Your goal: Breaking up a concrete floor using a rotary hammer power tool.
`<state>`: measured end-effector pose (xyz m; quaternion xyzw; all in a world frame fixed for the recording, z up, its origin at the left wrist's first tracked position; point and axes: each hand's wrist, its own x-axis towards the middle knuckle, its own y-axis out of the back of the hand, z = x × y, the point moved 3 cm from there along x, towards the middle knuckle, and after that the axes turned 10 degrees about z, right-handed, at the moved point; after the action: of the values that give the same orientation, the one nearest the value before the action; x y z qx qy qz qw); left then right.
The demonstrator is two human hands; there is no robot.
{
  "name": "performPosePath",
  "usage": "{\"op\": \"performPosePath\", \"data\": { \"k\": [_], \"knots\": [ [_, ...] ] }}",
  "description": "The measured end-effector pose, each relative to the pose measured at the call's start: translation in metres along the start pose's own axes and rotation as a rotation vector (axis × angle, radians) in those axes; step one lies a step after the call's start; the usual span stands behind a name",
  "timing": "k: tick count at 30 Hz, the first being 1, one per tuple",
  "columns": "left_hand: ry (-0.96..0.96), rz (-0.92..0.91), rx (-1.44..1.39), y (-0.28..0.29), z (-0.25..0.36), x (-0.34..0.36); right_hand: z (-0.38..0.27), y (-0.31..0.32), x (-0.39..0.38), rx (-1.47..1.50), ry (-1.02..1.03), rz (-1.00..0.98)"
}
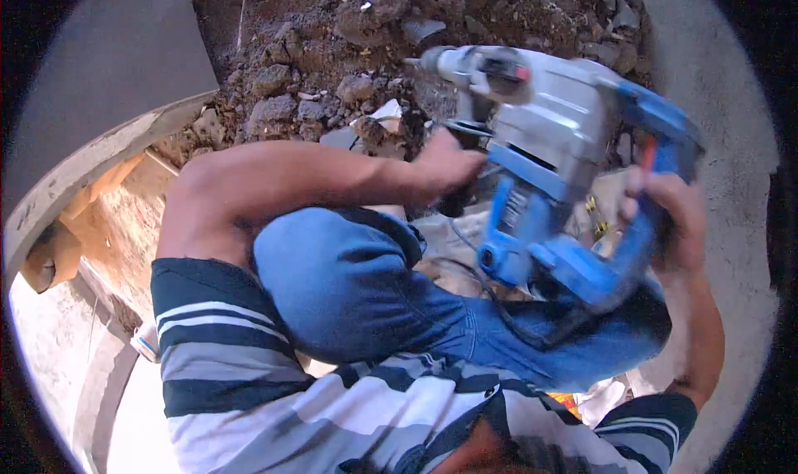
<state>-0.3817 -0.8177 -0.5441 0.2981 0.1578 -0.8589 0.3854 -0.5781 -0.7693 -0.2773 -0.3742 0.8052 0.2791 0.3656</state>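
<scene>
Had the drill [549, 116] up in both hands, pretty blurry, right between the two grips. Had the left hand [447, 170] wrapped around the side handle [456, 200], and the right hand [675, 212] curled around the blue rear handle [637, 245]. Saw rubble [357, 87] beyond the left grip, jeans [341, 295] below both, a dark cord [532, 339] looped low between them, and grey concrete [736, 150] right of the right grip.

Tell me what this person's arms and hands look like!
The short left sleeve has dark and grey bands with thin white stripes; the right sleeve shows a dark band with white stripes too. Below them, the left arm and right arm are bare. The left fingers and right fingers have no gloves.
</scene>
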Motion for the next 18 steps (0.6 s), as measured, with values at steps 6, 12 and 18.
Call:
{"op": "performPosePath", "data": {
  "k": [6,12,18],
  "knots": [
    [0.165,-0.289,-0.028,-0.053,0.099,-0.026,-0.066,0.018,-0.015,0.012,0.116,0.174],
    [0.297,-0.149,-0.232,-0.050,0.105,-0.004,-0.093,-0.002,0.040,-0.263,0.253,0.147],
    [0.336,-0.128,-0.324,-0.060,0.114,0.018,-0.128,0.021,0.119,-0.392,0.228,0.045]
  ]
}}
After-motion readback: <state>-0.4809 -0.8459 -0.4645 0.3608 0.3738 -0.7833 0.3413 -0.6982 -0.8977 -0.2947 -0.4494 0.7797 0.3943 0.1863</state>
